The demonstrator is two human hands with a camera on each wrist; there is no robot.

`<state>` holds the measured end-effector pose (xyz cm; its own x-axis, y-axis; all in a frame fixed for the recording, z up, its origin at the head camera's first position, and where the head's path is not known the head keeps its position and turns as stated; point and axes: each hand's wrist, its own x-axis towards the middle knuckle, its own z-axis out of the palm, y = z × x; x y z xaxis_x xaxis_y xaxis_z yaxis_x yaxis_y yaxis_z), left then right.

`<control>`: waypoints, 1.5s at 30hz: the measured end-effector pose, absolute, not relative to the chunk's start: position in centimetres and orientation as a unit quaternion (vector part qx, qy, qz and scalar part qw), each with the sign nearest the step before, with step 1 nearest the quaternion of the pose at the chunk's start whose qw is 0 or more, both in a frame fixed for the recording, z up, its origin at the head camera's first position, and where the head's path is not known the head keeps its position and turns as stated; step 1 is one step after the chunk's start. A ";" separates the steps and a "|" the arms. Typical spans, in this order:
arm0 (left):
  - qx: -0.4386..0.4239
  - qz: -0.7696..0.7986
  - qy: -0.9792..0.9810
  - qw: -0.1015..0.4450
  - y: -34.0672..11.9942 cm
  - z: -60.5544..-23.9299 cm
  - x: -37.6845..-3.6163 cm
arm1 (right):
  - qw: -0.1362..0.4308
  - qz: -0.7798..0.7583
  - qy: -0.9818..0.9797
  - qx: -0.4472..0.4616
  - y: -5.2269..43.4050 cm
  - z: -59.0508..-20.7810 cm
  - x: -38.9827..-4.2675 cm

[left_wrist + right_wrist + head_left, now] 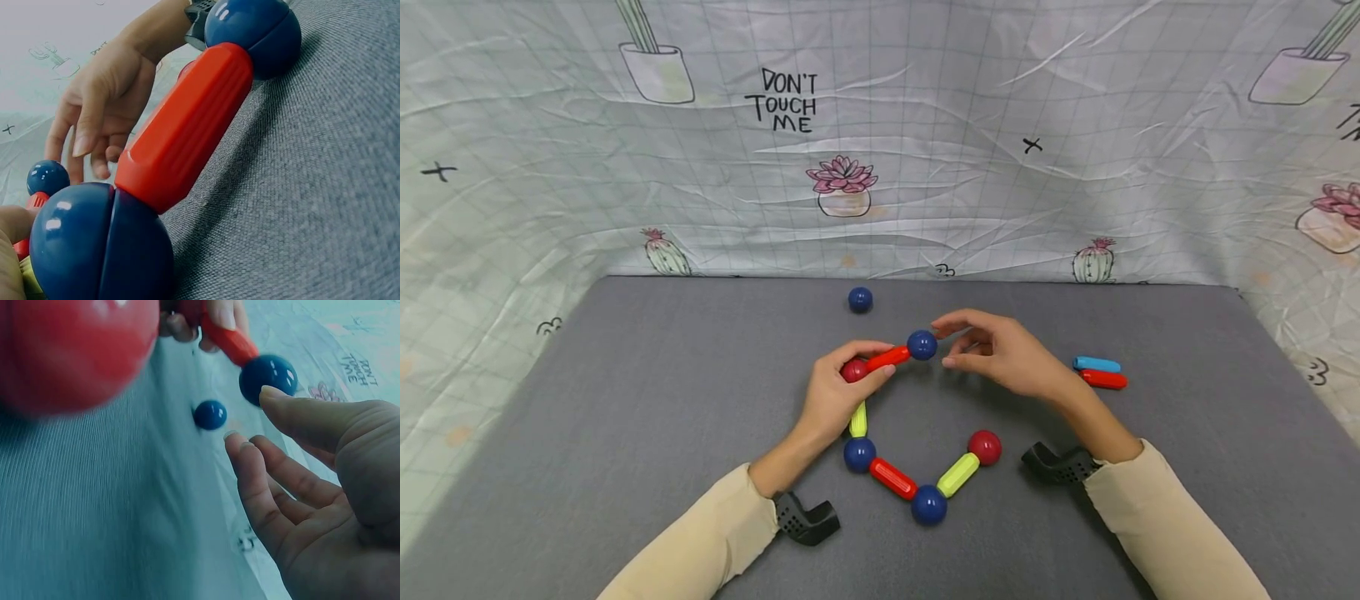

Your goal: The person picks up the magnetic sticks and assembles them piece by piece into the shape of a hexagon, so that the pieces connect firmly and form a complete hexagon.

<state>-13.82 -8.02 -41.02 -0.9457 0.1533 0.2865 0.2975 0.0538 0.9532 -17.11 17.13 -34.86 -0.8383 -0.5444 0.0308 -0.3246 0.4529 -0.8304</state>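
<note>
My left hand (831, 396) holds a red rod (889, 359) between thumb and fingers, beside a red ball (853, 371) at its near end. A blue ball (922, 345) caps the rod's far end. Just right of that ball, my right hand (1003, 354) has loosely bent fingers and nothing in its grasp; whether a fingertip touches the ball I cannot tell. From the red ball the chain runs through a yellow rod (858, 419), a blue ball (100, 244), a red rod (187, 125), another blue ball (929, 505) and a yellow rod (958, 475) to a red ball (985, 447).
A loose blue ball (861, 300) lies near the back edge of the grey table (700, 375). To the right, behind my right forearm, a light-blue rod (1097, 364) and a red rod (1104, 380) lie side by side. A printed cloth (940, 192) hangs behind.
</note>
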 end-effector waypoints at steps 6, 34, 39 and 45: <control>-0.140 -0.656 -0.740 0.048 -7.9 -40.8 -13.7 | 0.095 -0.438 0.859 -0.246 20.0 -35.1 -16.6; -0.164 -0.670 -0.721 0.066 -8.0 -41.0 -13.7 | 0.041 -0.355 0.923 -0.142 33.5 -35.8 -14.2; -0.165 -0.664 -0.726 0.067 -7.9 -39.6 -13.0 | 0.041 -0.348 0.930 -0.112 34.7 -36.0 -14.3; -0.167 -0.659 -0.730 0.062 -7.6 -38.4 -12.5 | 0.029 -0.345 0.933 -0.094 35.4 -36.8 -14.6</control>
